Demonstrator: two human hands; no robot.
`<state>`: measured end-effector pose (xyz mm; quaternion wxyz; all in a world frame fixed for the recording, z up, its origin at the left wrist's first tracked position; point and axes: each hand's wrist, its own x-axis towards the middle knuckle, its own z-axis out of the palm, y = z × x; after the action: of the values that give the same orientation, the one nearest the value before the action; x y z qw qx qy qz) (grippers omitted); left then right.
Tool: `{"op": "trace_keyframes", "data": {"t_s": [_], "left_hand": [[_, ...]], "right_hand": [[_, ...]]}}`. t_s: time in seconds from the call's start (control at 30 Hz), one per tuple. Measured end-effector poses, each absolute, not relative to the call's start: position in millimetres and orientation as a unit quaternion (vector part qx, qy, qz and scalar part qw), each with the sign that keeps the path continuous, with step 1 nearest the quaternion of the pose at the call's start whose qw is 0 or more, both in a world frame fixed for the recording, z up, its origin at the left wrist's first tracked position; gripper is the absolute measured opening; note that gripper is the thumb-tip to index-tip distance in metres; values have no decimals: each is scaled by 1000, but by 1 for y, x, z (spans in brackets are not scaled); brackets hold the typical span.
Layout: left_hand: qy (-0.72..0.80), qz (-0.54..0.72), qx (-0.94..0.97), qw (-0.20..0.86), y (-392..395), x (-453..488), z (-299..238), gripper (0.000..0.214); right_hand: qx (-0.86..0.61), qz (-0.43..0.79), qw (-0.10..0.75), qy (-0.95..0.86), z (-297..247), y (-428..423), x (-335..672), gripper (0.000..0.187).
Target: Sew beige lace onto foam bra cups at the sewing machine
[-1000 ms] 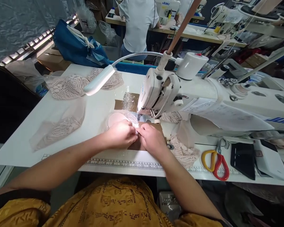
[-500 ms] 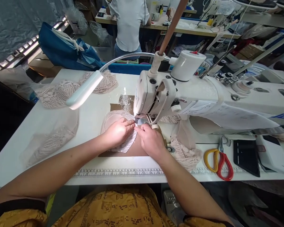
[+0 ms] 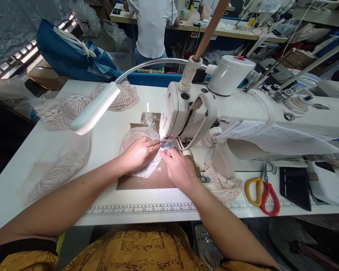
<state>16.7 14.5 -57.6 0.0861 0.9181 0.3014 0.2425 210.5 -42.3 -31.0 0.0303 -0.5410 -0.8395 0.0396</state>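
White bench [image 3: 104, 141] ahead of me: a lace piece [image 3: 148, 170] lies just left of the sewing machine [image 3: 214, 107], seemingly longest front to back. The left hand [image 3: 139, 153] lies over it, fingers together and straightish; the right hand [image 3: 180, 167] curls near its machine-side edge, though whether it pinches I can't tell.

Pale lace piece [image 3: 150, 167] partly under left hand [image 3: 139, 152]
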Motion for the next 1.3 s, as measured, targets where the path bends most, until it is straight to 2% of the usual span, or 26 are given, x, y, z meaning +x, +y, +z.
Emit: {"op": "trace_keyframes", "data": {"t_s": [0.13, 0.33, 0.5, 0.6, 0.73, 0.87, 0.93, 1.0, 1.07, 1.17, 1.23, 1.3], "left_hand": [[336, 218, 911, 99, 15, 18, -54, 36], [381, 167, 907, 61, 9, 13, -50, 44], [439, 106, 891, 36, -2, 15, -41, 44], [482, 74, 871, 58, -13, 5, -25, 39], [505, 102, 850, 110, -32, -40, -3, 36], [654, 164, 738, 27, -53, -109, 0, 47], [679, 161, 715, 29, -66, -138, -7, 53], [680, 169, 712, 47, -82, -158, -16, 49], [687, 217, 686, 102, -99, -168, -20, 41], [680, 364, 579, 264, -125, -171, -15, 36], [632, 460, 502, 371, -140, -163, -6, 38], [564, 513, 462, 452, -150, -146, 4, 39]], "right_hand": [[-538, 46, 36, -841, -34, -42, 212, 44], [-542, 49, 54, -837, -36, -42, 213, 49], [-545, 57, 101, -830, -40, -41, 216, 51], [-529, 58, 132, -836, -42, -40, 218, 49], [-514, 64, 152, -842, -42, -40, 221, 46], [-502, 68, 165, -846, -42, -41, 221, 43], [-503, 74, 166, -845, -41, -41, 220, 42], [-507, 94, 177, -838, -41, -41, 220, 40], [-509, 132, 210, -824, -38, -42, 221, 37], [-495, 265, 270, -782, -27, -50, 226, 32], [-460, 400, 270, -745, -17, -62, 225, 40], [-397, 533, 252, -704, -9, -78, 216, 59]]}}
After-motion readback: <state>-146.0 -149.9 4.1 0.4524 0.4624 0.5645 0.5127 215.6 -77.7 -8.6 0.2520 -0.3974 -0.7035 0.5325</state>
